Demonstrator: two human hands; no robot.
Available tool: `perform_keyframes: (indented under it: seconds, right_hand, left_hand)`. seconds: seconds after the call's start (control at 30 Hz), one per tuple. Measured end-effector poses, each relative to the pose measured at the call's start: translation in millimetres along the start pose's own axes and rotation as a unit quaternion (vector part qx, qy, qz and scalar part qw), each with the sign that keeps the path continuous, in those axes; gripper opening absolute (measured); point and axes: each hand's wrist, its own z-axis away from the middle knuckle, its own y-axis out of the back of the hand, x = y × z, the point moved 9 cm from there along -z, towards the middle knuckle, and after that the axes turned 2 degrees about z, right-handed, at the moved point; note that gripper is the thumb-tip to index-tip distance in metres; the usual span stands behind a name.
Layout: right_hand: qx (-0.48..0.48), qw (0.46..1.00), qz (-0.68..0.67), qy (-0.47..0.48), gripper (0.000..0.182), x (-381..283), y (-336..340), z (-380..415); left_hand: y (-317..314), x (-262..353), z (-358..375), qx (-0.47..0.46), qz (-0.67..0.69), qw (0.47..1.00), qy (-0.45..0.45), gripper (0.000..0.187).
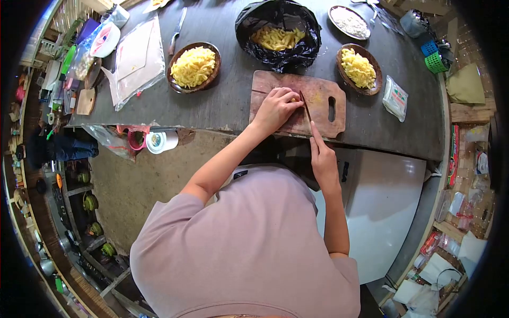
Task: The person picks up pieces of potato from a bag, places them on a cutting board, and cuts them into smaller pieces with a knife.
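My left hand (278,108) lies on the wooden cutting board (323,108), its fingers curled over a small yellow piece (294,99), mostly hidden by them. My right hand (323,158) grips a knife (306,108) by its handle. The dark, narrow blade stands over the board, right beside the left fingertips. Behind the board, a black plastic bag (305,59) stands open with pale yellow strips (278,38) inside. A brown bowl (216,74) of chopped yellow pieces (193,67) is to the left, and another bowl (376,82) of them to the right.
A plate of white flour-like powder (350,22) sits at the back right, and a white packet (395,99) near the right edge. Another knife (177,32) and clear plastic sheets (137,61) lie on the left. A white cabinet (387,206) stands under the table's right side.
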Motion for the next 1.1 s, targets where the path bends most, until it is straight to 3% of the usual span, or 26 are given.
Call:
perform_keyframes:
  seconds: [0.27, 0.53, 0.6, 1.1]
  right_hand:
    - [0.02, 0.999, 0.036, -0.034, 0.049, 4, 0, 41]
    - [0.032, 0.996, 0.041, -0.079, 0.046, 10, -1, 55]
    - [0.079, 0.994, 0.076, -0.027, 0.05, 7, -1, 56]
    - [0.026, 0.993, 0.11, 0.018, 0.05, 8, 0, 34]
  left_hand:
    - [1, -4, 0, -0.005, 0.014, 1.0, 0.012, 0.025]
    - [3, -3, -8, -0.039, 0.012, 0.999, -0.032, 0.025]
    - [2, -1, -8, -0.045, 0.012, 0.998, -0.042, 0.023]
    - [4, -9, -5, -0.023, 0.083, 0.996, -0.002, 0.024]
